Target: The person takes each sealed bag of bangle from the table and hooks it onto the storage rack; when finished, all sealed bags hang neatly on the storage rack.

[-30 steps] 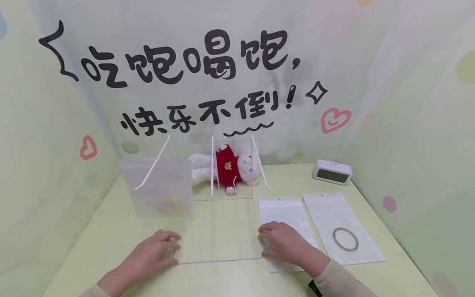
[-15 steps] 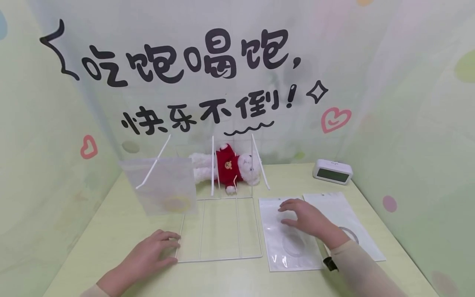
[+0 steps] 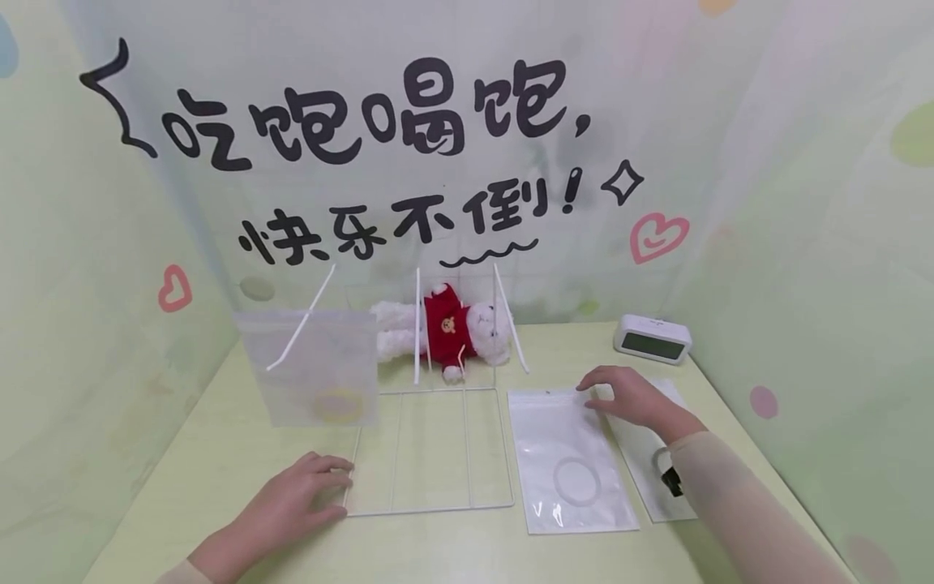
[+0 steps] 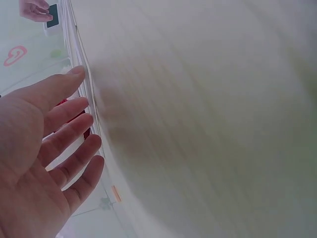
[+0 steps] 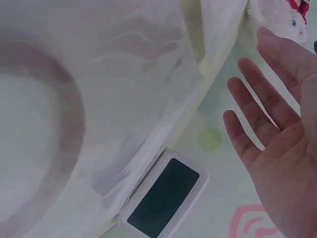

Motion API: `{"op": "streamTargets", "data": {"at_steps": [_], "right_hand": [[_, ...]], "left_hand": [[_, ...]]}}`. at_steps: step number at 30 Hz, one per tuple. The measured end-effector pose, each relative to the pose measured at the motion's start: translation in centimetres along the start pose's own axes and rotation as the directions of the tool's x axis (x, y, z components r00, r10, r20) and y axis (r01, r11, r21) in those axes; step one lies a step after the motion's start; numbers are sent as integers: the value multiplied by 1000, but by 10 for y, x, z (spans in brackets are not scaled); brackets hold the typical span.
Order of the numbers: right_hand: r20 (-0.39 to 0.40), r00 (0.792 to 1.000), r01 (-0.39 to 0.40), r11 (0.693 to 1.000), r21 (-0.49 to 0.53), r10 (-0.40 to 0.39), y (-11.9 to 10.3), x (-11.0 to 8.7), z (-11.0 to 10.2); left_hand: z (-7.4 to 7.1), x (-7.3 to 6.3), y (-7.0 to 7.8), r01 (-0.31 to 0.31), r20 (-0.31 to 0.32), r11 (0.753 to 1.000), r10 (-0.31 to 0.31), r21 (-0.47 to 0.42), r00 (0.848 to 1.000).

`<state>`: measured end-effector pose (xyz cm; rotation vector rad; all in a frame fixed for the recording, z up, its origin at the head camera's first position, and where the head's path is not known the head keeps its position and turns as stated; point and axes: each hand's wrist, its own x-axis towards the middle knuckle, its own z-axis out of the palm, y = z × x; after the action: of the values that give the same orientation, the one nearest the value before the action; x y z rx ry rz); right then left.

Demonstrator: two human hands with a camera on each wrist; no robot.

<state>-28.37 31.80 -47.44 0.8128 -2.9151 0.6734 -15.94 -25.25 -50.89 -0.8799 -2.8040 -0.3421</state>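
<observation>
My left hand (image 3: 289,492) rests beside the left side of a white wire rack (image 3: 430,511), its relaxed fingertips at the base wire. In the left wrist view its fingers are spread and grip nothing. My right hand (image 3: 627,397) hovers near the upper part of two flat white zip bags. The nearer zip bag (image 3: 540,454) shows a pale ring mark; the farther zip bag (image 3: 638,446) is partly hidden by my forearm. In the right wrist view the fingers of this hand are loose, with nothing between them. A translucent zip bag (image 3: 306,397) hangs from the rack's left hook.
Behind the rack a white plush bear (image 3: 445,324) in a red shirt lies on its side. A white digital clock (image 3: 653,341) stands at the back right. Printed fabric walls (image 3: 803,284) enclose the light table (image 3: 409,556) at the sides and back.
My right hand has moved from the rack's right side across the nearer zip bag, rightward and away from me, to the farther bag. The left hand has stayed put. The hanging bag swayed slightly.
</observation>
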Motion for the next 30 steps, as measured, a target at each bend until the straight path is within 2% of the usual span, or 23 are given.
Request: {"op": "streamTargets", "data": {"at_steps": [6,13,22,25,30], "right_hand": [[42,999,5,1000,9,-5,26,7,1],[99,994,-53,998,16,51,43,15,4],[128,989,-80,996,26,77,40,26,5],[140,983,-122,992,34,116,37,28,5],[115,987,-113,993,29,109,30,29,2]], "left_hand": [[-1,2,-1,21,20,1000,-21,-15,1000],[2,4,-1,37,40,999,-37,-23,999],[0,3,0,53,40,998,-52,-18,998],[-1,2,0,59,49,998,-58,-21,997],[-1,0,1,63,53,998,-62,-14,997]]}}
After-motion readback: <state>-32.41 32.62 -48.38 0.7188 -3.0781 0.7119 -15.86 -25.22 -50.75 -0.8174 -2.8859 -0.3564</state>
